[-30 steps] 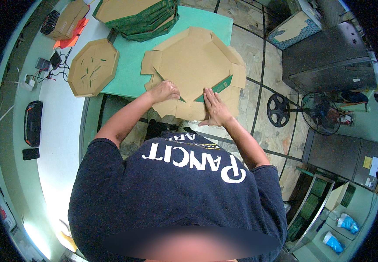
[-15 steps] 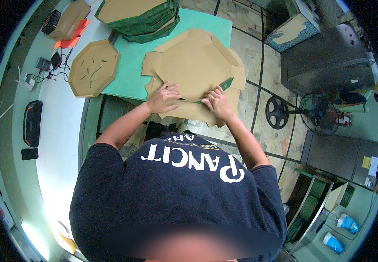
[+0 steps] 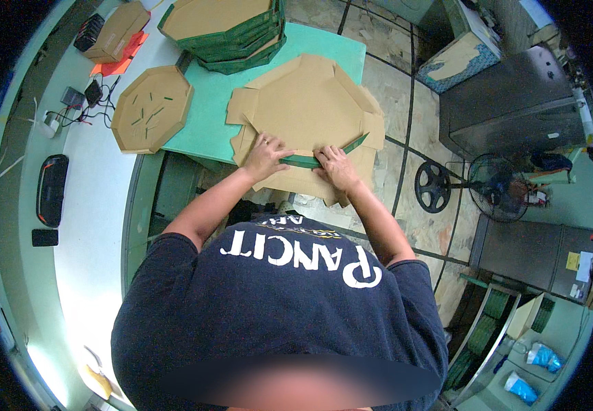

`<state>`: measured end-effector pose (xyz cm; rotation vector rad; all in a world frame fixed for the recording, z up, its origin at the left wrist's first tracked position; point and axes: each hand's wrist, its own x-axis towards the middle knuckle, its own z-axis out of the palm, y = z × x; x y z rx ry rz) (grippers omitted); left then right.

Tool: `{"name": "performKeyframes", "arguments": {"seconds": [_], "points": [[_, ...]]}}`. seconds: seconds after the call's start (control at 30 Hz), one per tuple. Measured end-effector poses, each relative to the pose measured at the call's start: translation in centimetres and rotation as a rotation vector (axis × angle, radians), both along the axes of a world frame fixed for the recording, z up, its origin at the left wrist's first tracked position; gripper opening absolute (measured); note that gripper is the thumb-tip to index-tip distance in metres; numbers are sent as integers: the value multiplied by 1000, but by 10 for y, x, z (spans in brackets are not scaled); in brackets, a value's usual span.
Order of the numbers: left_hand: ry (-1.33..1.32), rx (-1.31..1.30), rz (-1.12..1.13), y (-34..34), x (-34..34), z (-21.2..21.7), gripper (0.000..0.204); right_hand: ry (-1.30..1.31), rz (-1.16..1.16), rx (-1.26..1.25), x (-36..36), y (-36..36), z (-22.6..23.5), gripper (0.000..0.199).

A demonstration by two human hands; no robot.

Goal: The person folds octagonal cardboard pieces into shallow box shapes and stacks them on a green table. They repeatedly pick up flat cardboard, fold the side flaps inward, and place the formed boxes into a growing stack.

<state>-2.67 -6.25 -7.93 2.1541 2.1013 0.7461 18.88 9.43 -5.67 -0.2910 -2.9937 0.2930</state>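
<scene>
A partly folded octagonal cardboard box (image 3: 303, 103), plain brown inside, lies on the green table in front of me. Along its near edge a flap stands raised, its green outer side (image 3: 301, 162) showing between my hands. My left hand (image 3: 264, 157) grips the left end of this flap, fingers bent over it. At the other end my right hand (image 3: 336, 166) has its fingers curled over the fold, with a green-edged side flap (image 3: 356, 143) standing up beside it. Brown outer flaps lie spread around the box. My thumbs are mostly hidden.
Stacked octagonal trays with green sides (image 3: 235, 51) stand at the table's far left. A brown octagonal tray (image 3: 151, 109) holding small green strips overlaps the green table (image 3: 204, 127) and white counter (image 3: 94, 205). A pedestal fan (image 3: 495, 186) stands on the floor at right.
The near flap has come upright, and more of its green side shows between my hands. My left hand has shifted right along the edge. The view has shifted slightly.
</scene>
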Motion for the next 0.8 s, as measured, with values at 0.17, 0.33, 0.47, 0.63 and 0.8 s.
{"name": "performKeyframes", "arguments": {"seconds": [0.17, 0.33, 0.47, 0.63, 0.8], "points": [[111, -127, -43, 6, 10, -3, 21, -51, 11, 46, 0, -7, -15, 24], [157, -23, -53, 4, 11, 20, 19, 110, -34, 114, 5, -22, -3, 16], [-167, 255, 43, 0, 23, 49, 27, 222, -137, 101, 11, -20, 26, 17], [-1795, -324, 464, 28, 55, 50, 40, 304, -191, 237, -11, -41, 48, 27], [-1648, -111, 553, 52, 19, 47, 28, 543, -375, 335, -1, -48, 109, 57]]}}
